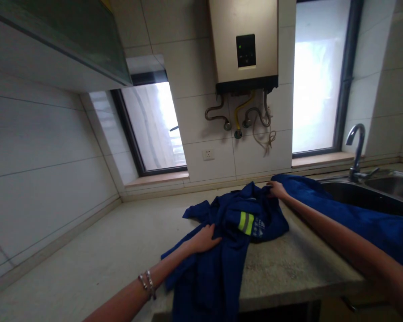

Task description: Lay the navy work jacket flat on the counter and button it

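Hands (204,239) on blue garment (230,248), blurred white lettering (258,228)

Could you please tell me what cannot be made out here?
In the head view:
Blue cloth garment with yellow-green band: lower end cut off by bottom edge.
Its white lettering: too small and blurred to read.
Silver metal right-hand sink basin: rest cut off by right edge.

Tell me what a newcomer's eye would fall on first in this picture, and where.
Probably the lime-and-grey band on the blue garment, which lies rumpled on the counter and hangs over its front edge, with the left hand on it and the right hand at its far right. Next might come the gold-coloured water heater on the tiled wall above, between two bright windows.
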`<state>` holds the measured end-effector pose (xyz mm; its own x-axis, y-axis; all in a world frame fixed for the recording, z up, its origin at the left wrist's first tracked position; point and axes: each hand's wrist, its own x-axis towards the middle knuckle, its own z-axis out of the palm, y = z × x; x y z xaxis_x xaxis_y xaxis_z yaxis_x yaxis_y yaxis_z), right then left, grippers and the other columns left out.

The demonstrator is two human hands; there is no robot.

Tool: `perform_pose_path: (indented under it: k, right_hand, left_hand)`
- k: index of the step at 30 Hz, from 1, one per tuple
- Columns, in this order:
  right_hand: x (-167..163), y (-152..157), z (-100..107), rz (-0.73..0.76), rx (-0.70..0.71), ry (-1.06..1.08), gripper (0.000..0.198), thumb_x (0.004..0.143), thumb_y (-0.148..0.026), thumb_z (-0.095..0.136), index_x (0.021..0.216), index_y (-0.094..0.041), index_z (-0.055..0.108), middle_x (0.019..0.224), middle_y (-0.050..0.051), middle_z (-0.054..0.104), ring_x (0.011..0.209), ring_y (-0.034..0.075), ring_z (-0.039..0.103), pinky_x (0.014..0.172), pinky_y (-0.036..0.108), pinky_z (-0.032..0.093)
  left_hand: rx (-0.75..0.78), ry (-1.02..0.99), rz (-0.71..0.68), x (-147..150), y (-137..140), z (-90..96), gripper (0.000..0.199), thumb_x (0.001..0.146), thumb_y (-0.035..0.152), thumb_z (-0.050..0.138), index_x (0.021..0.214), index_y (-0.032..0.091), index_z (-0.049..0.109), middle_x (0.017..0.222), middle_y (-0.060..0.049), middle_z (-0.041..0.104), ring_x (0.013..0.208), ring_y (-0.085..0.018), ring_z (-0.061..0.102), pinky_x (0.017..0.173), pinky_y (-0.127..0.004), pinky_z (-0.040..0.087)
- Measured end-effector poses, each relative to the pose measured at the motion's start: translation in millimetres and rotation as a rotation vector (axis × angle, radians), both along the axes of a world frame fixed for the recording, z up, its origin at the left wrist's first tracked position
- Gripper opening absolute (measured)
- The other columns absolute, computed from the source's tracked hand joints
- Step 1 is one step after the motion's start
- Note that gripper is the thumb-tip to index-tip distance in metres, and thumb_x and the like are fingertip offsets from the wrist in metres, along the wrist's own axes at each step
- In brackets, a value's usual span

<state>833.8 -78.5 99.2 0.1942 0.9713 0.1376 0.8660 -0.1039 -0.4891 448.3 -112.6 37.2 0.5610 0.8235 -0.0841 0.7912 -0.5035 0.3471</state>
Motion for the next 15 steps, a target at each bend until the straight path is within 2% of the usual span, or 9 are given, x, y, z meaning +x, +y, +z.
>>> perform_pose_path:
  k: [2, 4, 6, 8, 10, 11, 12, 13, 15]
  right_hand:
    - [-2.0, 15.8, 18.4, -0.027, 0.029, -0.028, 0.052, 0.082, -0.014, 0.042, 0.133, -0.002, 0.041, 0.124, 0.020, 0.054, 0.116, 0.029, 0.050, 0.096, 0.033, 0.039]
    - [-20.4, 19.0, 18.3, 0.007, 0.008, -0.049, 0.053, 0.087, -0.028, 0.042, 0.132, 0.000, 0.041, 0.126, 0.023, 0.052, 0.119, 0.031, 0.047, 0.098, 0.035, 0.036]
    - [-49.7, 11.4, 1.6, 0.094, -0.056, -0.060, 0.060, 0.086, -0.043, 0.045, 0.129, -0.001, 0.045, 0.120, 0.024, 0.056, 0.113, 0.032, 0.052, 0.095, 0.036, 0.039]
    - [-78.7, -1.8, -24.1, 0.183, -0.124, -0.065, 0.071, 0.081, -0.057, 0.049, 0.129, -0.003, 0.048, 0.116, 0.023, 0.059, 0.108, 0.034, 0.056, 0.092, 0.039, 0.041]
    - [-97.1, -15.2, -49.3, 0.241, -0.168, -0.115, 0.085, 0.077, -0.062, 0.051, 0.135, -0.002, 0.039, 0.122, 0.027, 0.054, 0.112, 0.037, 0.053, 0.094, 0.043, 0.038]
    - [-100.5, -20.6, -59.3, 0.259, -0.181, -0.151, 0.090, 0.076, -0.062, 0.052, 0.139, 0.000, 0.032, 0.126, 0.029, 0.050, 0.116, 0.038, 0.049, 0.095, 0.044, 0.037]
    - [-100.1, -25.0, -67.2, 0.273, -0.190, -0.185, 0.094, 0.077, -0.060, 0.054, 0.141, 0.001, 0.025, 0.129, 0.031, 0.045, 0.119, 0.039, 0.046, 0.096, 0.045, 0.035]
    - [-96.5, -28.1, -72.9, 0.284, -0.196, -0.211, 0.094, 0.078, -0.057, 0.055, 0.143, 0.001, 0.019, 0.132, 0.032, 0.041, 0.120, 0.039, 0.044, 0.097, 0.045, 0.035]
    - [-83.1, -31.8, -79.4, 0.302, -0.198, -0.219, 0.088, 0.081, -0.049, 0.054, 0.145, -0.005, 0.014, 0.136, 0.030, 0.037, 0.122, 0.036, 0.044, 0.098, 0.043, 0.034]
  left_hand:
    - [0.045, 0.025, 0.059, 8.3, -10.1, -2.8, 0.056, 0.079, 0.051, 0.047, 0.114, 0.007, 0.052, 0.114, -0.023, 0.056, 0.107, -0.034, 0.054, 0.092, -0.043, 0.041]
    - [0.029, 0.011, 0.095, 21.2, -18.6, -6.6, 0.045, 0.078, 0.047, 0.049, 0.104, 0.010, 0.056, 0.108, -0.020, 0.059, 0.103, -0.034, 0.056, 0.089, -0.043, 0.043]
    - [-0.070, -0.082, 0.085, 37.5, -25.6, -9.0, 0.038, 0.077, 0.046, 0.051, 0.097, 0.014, 0.056, 0.104, -0.016, 0.062, 0.098, -0.031, 0.060, 0.085, -0.040, 0.047]
    - [-0.295, -0.194, 0.047, 53.6, -31.2, -6.7, 0.037, 0.077, 0.047, 0.052, 0.095, 0.015, 0.054, 0.095, -0.013, 0.065, 0.082, -0.027, 0.065, 0.071, -0.036, 0.053]
    - [-0.576, -0.269, -0.016, 63.5, -34.1, 2.3, 0.040, 0.077, 0.050, 0.051, 0.097, 0.015, 0.052, 0.086, -0.010, 0.065, 0.066, -0.023, 0.065, 0.055, -0.033, 0.053]
    - [-0.677, -0.283, -0.058, 64.1, -33.9, 8.9, 0.041, 0.077, 0.051, 0.049, 0.097, 0.015, 0.052, 0.084, -0.010, 0.064, 0.063, -0.021, 0.064, 0.051, -0.031, 0.051]
    - [-0.710, -0.283, -0.095, 61.2, -32.2, 16.4, 0.041, 0.078, 0.051, 0.047, 0.096, 0.015, 0.053, 0.084, -0.010, 0.064, 0.062, -0.021, 0.064, 0.050, -0.031, 0.050]
    - [-0.660, -0.271, -0.113, 54.4, -28.9, 23.9, 0.040, 0.079, 0.051, 0.045, 0.093, 0.015, 0.056, 0.084, -0.010, 0.064, 0.065, -0.021, 0.064, 0.051, -0.031, 0.050]
    - [-0.346, -0.211, -0.062, 30.3, -18.4, 35.2, 0.041, 0.078, 0.051, 0.047, 0.091, 0.015, 0.059, 0.087, -0.011, 0.064, 0.074, -0.023, 0.063, 0.061, -0.033, 0.049]
